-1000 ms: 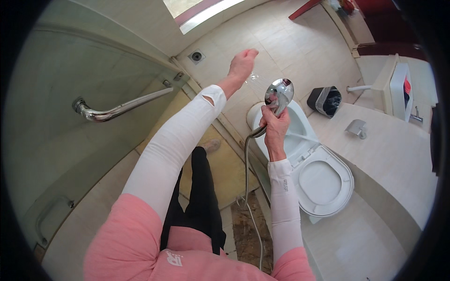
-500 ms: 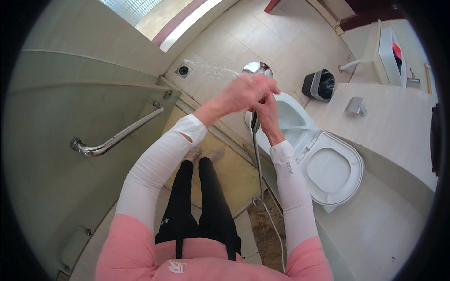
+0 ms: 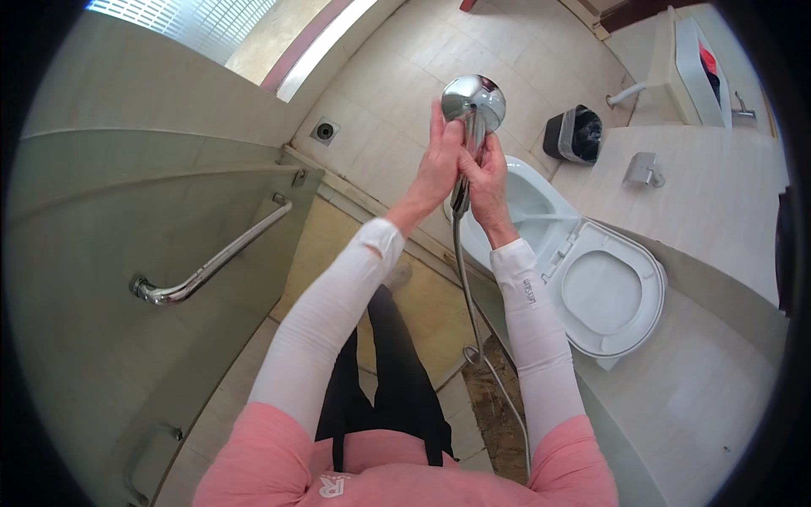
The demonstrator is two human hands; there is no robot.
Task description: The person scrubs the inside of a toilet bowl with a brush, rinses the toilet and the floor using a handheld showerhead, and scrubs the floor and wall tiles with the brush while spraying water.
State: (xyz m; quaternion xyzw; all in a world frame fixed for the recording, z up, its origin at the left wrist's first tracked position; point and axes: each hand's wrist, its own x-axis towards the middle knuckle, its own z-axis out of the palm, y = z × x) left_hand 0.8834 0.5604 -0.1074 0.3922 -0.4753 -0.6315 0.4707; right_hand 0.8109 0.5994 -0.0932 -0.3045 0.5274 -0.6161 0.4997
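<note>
A chrome shower head point(image 3: 490, 95) points away from me, its round back uppermost. My right hand point(image 3: 490, 190) is closed round the handle from the right side. Against the handle's left side lies my left hand point(image 3: 435, 173), closed on it, with one finger stretched up toward the round head. The fingers partly hide the handle. From its lower end a metal hose point(image 3: 464, 270) hangs down between my forearms, loops once and runs toward my right side.
Right of my hands stands a white toilet point(image 3: 541, 184) with its seat lid point(image 3: 601, 291) raised. Beyond it are a black bin point(image 3: 559, 135) and a paper holder point(image 3: 644, 169). A glass door point(image 3: 76, 253) with a chrome handle point(image 3: 215, 264) stands left. A floor drain point(image 3: 324, 131) lies ahead.
The shower head has swung upward and away, its round back now in full view. My left hand has shifted from across the handle to its left side. The spray seen earlier no longer shows.
</note>
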